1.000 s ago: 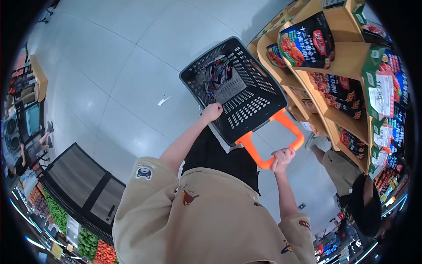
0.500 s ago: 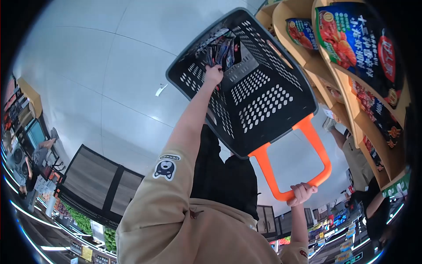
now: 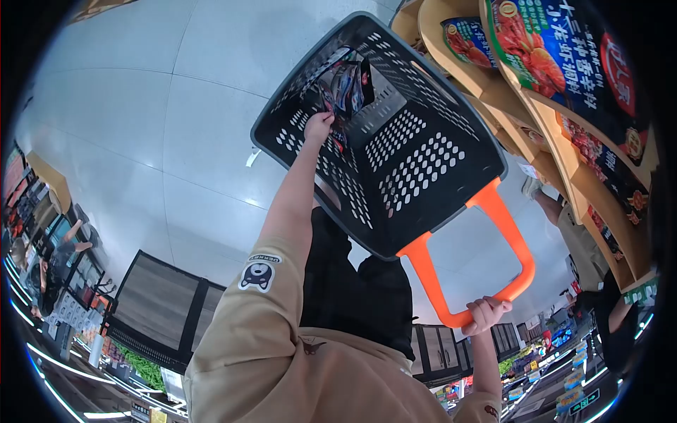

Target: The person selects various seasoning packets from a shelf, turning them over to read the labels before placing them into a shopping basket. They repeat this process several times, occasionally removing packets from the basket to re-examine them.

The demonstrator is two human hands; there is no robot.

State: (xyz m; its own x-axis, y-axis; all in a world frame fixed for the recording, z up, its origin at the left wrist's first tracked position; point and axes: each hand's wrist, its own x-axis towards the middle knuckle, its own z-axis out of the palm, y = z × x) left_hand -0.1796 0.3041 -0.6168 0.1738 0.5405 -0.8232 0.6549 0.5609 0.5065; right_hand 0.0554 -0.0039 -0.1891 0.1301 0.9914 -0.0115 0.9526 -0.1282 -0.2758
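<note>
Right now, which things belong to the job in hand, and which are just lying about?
In hand:
black perforated plastic basket
its orange handle, right hand gripping
dark snack packets, left hand touching

Lying about:
wooden shelf of red-and-blue bags
white paper scrap on floor

Grey tiled floor [image 3: 141, 106], glossy; small white paper scrap [image 3: 252, 156] on it left of black basket [image 3: 423, 162]. Wooden shelf [image 3: 564, 151] at right, snack bags [image 3: 564, 56] standing on its tiers.

Wooden shelves [image 3: 564, 158] at right carry large snack bags [image 3: 564, 53]; a paper scrap [image 3: 252, 156] lies on the pale tiled floor [image 3: 141, 106]
</note>
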